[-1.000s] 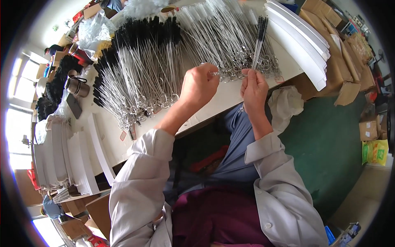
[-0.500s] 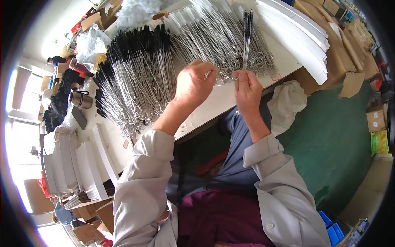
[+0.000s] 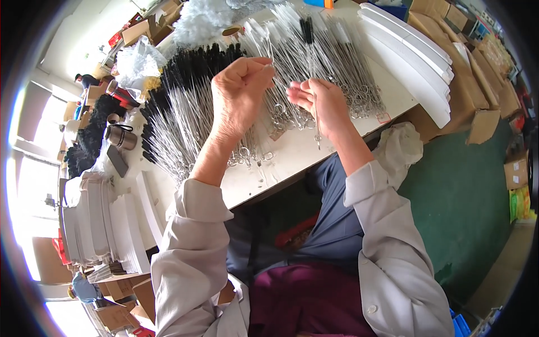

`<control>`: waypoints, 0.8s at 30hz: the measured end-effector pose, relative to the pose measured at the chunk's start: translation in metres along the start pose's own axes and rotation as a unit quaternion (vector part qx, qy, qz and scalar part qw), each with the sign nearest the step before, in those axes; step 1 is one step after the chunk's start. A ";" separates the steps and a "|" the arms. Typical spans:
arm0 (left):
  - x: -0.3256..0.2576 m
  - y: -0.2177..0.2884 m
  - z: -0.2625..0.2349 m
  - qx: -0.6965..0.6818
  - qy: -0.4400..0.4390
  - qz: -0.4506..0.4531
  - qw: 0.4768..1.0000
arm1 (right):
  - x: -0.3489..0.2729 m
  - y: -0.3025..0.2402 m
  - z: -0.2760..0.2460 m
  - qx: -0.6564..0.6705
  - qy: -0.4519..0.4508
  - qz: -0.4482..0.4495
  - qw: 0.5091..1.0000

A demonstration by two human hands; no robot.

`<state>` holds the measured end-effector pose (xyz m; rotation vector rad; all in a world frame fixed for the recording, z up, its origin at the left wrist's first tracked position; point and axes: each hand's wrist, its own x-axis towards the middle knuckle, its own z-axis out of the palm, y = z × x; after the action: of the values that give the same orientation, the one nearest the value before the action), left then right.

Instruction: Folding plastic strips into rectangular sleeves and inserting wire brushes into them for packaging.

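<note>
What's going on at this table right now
A person sits at a white table covered with rows of thin wire-handled brushes. The right hand holds one black-tipped brush upright by its wire stem. The left hand is raised beside it, fingers curled closed. White card stacks lie along the table's right side.

Two hands, one raised black-tipped wire brush (image 3: 309,50), one metal cup (image 3: 120,136), brushes beyond counting.

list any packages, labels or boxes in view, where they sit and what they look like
brown cardboard boxes: upper right beside the table, flat-sided, some open
clear plastic bags: upper left on the table, crumpled, whitish
yellow-green packet: right edge on the floor, small
small red-outlined tag: table edge near the right hand
</note>
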<state>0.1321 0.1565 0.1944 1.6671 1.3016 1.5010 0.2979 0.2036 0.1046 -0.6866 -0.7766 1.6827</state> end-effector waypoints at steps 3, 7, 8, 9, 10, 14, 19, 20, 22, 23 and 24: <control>0.010 0.012 -0.005 -0.086 0.006 0.007 0.996 | 0.015 0.007 -0.005 -0.017 0.040 -0.009 0.999; 0.020 0.032 -0.041 -0.117 0.038 0.052 0.991 | 0.021 0.014 0.000 -0.010 0.058 -0.006 0.998; 0.023 0.037 -0.051 -0.126 0.049 0.061 0.989 | 0.021 0.014 0.003 -0.021 0.060 0.003 0.998; 0.024 0.043 -0.059 -0.168 0.060 0.071 0.981 | 0.021 0.014 0.005 -0.020 0.061 0.006 0.998; 0.026 0.047 -0.065 -0.183 0.057 0.074 0.979 | 0.022 0.014 0.001 -0.023 0.064 0.004 0.998; 0.019 0.082 -0.096 -0.170 0.068 0.096 0.978 | 0.026 0.020 -0.002 -0.029 0.087 -0.018 0.996; -0.002 0.121 -0.129 -0.160 0.026 0.047 0.986 | 0.021 0.020 -0.003 -0.081 0.055 -0.054 0.994; -0.009 0.129 -0.136 -0.137 -0.004 0.010 0.991 | 0.017 0.019 0.001 -0.109 0.032 -0.078 0.990; -0.023 0.135 -0.144 -0.141 -0.017 0.002 0.990 | -0.001 0.007 0.003 -0.138 0.011 -0.099 0.985; -0.029 0.134 -0.148 -0.168 -0.068 -0.017 0.983 | -0.010 -0.004 0.004 -0.168 -0.062 -0.081 0.981; -0.034 0.133 -0.151 -0.196 -0.119 -0.035 0.973 | -0.019 -0.013 0.007 -0.196 -0.134 -0.063 0.969</control>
<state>0.0308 0.0438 0.3307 1.4716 0.8609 1.3616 0.3043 0.1868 0.1200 -0.6669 -1.3411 1.5380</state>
